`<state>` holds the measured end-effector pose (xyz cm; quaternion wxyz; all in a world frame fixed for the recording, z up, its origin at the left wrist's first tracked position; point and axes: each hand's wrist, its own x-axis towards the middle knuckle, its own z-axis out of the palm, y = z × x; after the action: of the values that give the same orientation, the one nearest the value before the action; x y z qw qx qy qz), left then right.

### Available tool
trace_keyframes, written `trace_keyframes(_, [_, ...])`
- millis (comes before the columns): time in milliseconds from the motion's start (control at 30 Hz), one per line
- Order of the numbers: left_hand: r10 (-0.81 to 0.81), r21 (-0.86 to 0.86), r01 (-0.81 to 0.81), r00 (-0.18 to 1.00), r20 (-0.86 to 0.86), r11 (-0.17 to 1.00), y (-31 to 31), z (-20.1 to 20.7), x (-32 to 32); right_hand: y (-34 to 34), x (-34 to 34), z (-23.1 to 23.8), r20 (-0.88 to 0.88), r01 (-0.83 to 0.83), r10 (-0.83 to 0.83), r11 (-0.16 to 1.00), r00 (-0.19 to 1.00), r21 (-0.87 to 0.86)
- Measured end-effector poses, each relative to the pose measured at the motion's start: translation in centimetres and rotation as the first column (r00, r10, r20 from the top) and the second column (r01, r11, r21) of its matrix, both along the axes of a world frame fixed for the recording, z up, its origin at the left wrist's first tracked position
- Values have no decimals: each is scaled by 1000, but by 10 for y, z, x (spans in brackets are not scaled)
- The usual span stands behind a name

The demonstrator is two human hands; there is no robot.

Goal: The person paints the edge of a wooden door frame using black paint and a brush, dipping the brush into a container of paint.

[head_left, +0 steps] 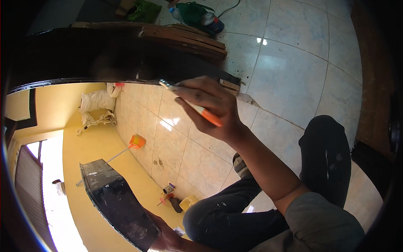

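Note:
My right hand (214,107) pinches a paintbrush with an orange and white handle (212,118). Its bristle tip meets the lower edge of a long, glossy black door panel or frame piece (84,59) that spans the upper left. Low on the left, my left hand (166,235) grips the near end of a paint tray (121,206), tilted and smeared with dark paint. Much of that hand is hidden behind the tray. My bent knees, in dark paint-spotted trousers (226,222), lie below my right forearm.
Glossy tiles (289,63) cover the floor. An orange dustpan or broom head (137,141) leans by the yellow wall (92,147). Nearby stand a small can (168,187) and a yellow jerrycan (189,203). A green bag (194,14) and another can (213,23) sit beyond the panel.

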<state>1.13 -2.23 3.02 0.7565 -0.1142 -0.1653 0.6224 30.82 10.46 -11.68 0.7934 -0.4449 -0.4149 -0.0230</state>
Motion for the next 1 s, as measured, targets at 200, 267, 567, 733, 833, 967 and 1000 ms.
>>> trace_keyframes(200, [-22,10,21,998,53,1000,-1,0,-5,-19,-12,-85,-228,-24,-41,961,973,-276])
trace_keyframes(267, [-47,29,45,997,59,999,1,-2,-6,-17,-16,-83,-245,20,-96,955,965,-294])
trace_keyframes(567, [61,51,-58,996,-60,997,-3,1,5,2,13,6,-117,6,7,993,993,114])
trace_keyframes(733, [430,477,-368,-205,-879,799,-5,-7,33,-3,8,-60,-81,57,-73,980,994,-191])
trace_keyframes(833, [155,705,-300,-850,-503,643,-5,-6,50,-15,0,-75,-166,46,-90,967,982,-250])
trace_keyframes(967, [-6,702,-370,-887,-462,609,-14,-6,36,-17,-6,-15,-18,144,-148,981,989,-127])
trace_keyframes(1000, [-24,702,-418,-868,-497,576,-15,-5,34,-13,-7,7,53,162,-159,986,986,-48])
